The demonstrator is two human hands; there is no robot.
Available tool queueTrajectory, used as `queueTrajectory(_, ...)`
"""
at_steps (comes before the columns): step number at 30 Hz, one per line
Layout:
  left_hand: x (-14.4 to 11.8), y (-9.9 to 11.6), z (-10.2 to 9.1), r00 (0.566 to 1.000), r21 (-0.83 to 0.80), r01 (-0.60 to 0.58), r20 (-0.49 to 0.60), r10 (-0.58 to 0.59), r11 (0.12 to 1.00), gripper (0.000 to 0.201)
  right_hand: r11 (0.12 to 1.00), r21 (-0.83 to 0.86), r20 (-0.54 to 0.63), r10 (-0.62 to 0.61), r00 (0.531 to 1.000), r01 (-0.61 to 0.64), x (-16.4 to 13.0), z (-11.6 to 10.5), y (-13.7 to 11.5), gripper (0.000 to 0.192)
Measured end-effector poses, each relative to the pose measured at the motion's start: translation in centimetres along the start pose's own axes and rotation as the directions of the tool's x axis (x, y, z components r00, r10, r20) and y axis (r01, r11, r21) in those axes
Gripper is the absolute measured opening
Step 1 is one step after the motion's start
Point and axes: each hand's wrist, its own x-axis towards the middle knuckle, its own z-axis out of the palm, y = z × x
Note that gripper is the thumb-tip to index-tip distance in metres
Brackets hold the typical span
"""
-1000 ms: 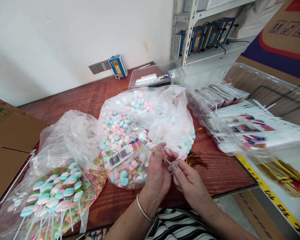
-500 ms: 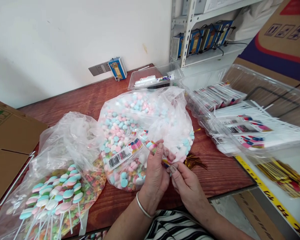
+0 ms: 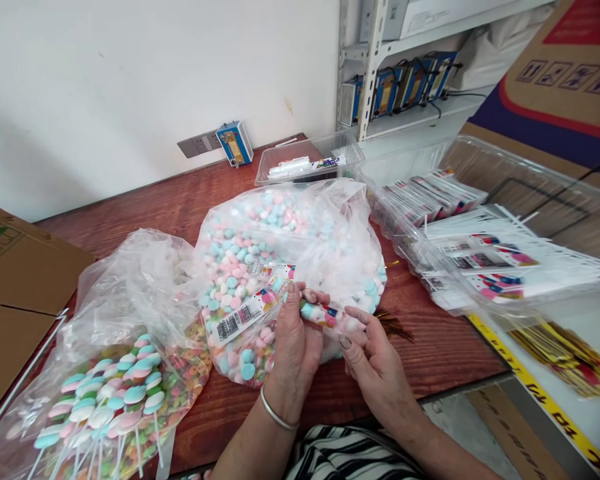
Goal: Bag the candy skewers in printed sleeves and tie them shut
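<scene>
Lollipop (image 3: 316, 312): pastel blue, pink and white candy, lying roughly level above the candy bag, partly sheathed in a clear sleeve. Sleeve (image 3: 250, 310): transparent, printed with a barcode label and coloured graphics, extending left and slightly downward from the candy. Stick hidden between the fingers.

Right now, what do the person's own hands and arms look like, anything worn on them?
Both forearms are bare, with no sleeves or gloves. The left hand has a thin silver metal bangle around its wrist. The right hand has dark-tinted fingernails; no rings are visible.
</scene>
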Motion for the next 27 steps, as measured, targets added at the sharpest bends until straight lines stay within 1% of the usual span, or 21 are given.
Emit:
queueTrajectory(2, -0.1, -0.1, -0.1, 1.000, 0.014, 0.002, 0.013, -0.003, 1.000, 0.019, 1.000, -0.006, -0.016, -0.018, 1.000, 0.018, 0.2, 0.1, -0.1, 0.038)
queueTrajectory(5, -1.1, -0.8, -0.2, 0.998, 0.112, 0.012, 0.064, -0.019, 0.994, 0.026, 0.999, -0.015, -0.054, -0.045, 0.998, 0.045, 0.9, 0.5, -0.5, 0.024)
queueTrajectory(7, -1.9, -1.4, -0.4, 0.993, 0.211, 0.029, 0.106, -0.052, 0.977, 0.032, 0.999, 0.032, -0.084, -0.030, 0.996, 0.033, 1.5, 0.7, -0.7, 0.026)
queueTrajectory(9, -2.5, -1.8, -0.6, 0.987, 0.283, 0.063, 0.122, -0.101, 0.957, 0.035, 0.993, 0.114, -0.100, -0.001, 0.995, 0.013, 1.9, 0.8, -0.8, 0.027)
queueTrajectory(11, -2.6, -1.8, -0.9, 0.987, 0.309, 0.083, 0.107, -0.122, 0.948, 0.032, 0.985, 0.172, -0.077, 0.021, 0.997, -0.008, 2.0, 0.8, -0.7, 0.028)
queueTrajectory(14, -2.2, -1.5, -1.2, 0.991, 0.320, 0.079, 0.077, -0.110, 0.944, 0.027, 0.985, 0.164, -0.001, 0.062, 0.998, -0.061, 1.6, 0.9, -0.2, 0.032)
queueTrajectory(16, -1.9, -1.3, -1.3, 0.987, 0.336, 0.099, 0.087, -0.136, 0.937, 0.027, 0.979, 0.181, 0.023, 0.094, 0.995, -0.096, 1.3, 1.0, 0.0, 0.033)
queueTrajectory(18, -1.7, -1.1, -1.4, 0.977, 0.343, 0.133, 0.111, -0.180, 0.930, 0.031, 0.946, 0.296, 0.027, 0.132, 0.991, -0.134, 1.2, 0.8, -0.1, 0.034)
queueTrajectory(19, -1.7, -1.0, -1.6, 0.972, 0.348, 0.148, 0.121, -0.201, 0.926, 0.032, 0.907, 0.384, 0.057, 0.166, 0.984, -0.175, 1.2, 0.7, -0.3, 0.034)
queueTrajectory(20, -1.7, -0.8, -1.8, 0.967, 0.353, 0.160, 0.131, -0.218, 0.922, 0.033, 0.848, 0.474, 0.120, 0.204, 0.972, -0.236, 1.2, 0.4, -0.5, 0.035)
queueTrajectory(21, -1.7, -0.6, -2.0, 0.961, 0.357, 0.174, 0.143, -0.238, 0.918, 0.033, 0.773, 0.549, 0.214, 0.238, 0.947, -0.318, 1.2, 0.1, -0.7, 0.035)
queueTrajectory(22, -1.7, -0.4, -2.3, 0.952, 0.360, 0.194, 0.157, -0.264, 0.912, 0.033, 0.692, 0.593, 0.332, 0.257, 0.908, -0.412, 1.2, -0.2, -0.8, 0.035)
queueTrajectory(23, -1.7, -0.2, -2.6, 0.937, 0.364, 0.224, 0.173, -0.302, 0.904, 0.033, 0.618, 0.601, 0.454, 0.258, 0.853, -0.507, 1.1, -0.6, -0.9, 0.036)
queueTrajectory(24, -1.7, 0.0, -2.8, 0.921, 0.367, 0.257, 0.188, -0.342, 0.894, 0.032, 0.563, 0.577, 0.566, 0.247, 0.787, -0.591, 1.1, -0.9, -1.0, 0.037)
queueTrajectory(25, -1.7, 0.1, -3.0, 0.908, 0.368, 0.279, 0.201, -0.369, 0.887, 0.031, 0.530, 0.541, 0.647, 0.235, 0.726, -0.653, 1.0, -1.2, -1.0, 0.038)
queueTrajectory(26, -1.7, 0.2, -3.1, 0.903, 0.368, 0.288, 0.202, -0.378, 0.884, 0.030, 0.518, 0.507, 0.690, 0.234, 0.684, -0.689, 0.9, -1.4, -0.9, 0.039)
queueTrajectory(27, -1.6, 0.1, -3.0, 0.912, 0.366, 0.279, 0.188, -0.364, 0.888, 0.028, 0.531, 0.485, 0.695, 0.249, 0.675, -0.695, 0.9, -1.5, -0.9, 0.040)
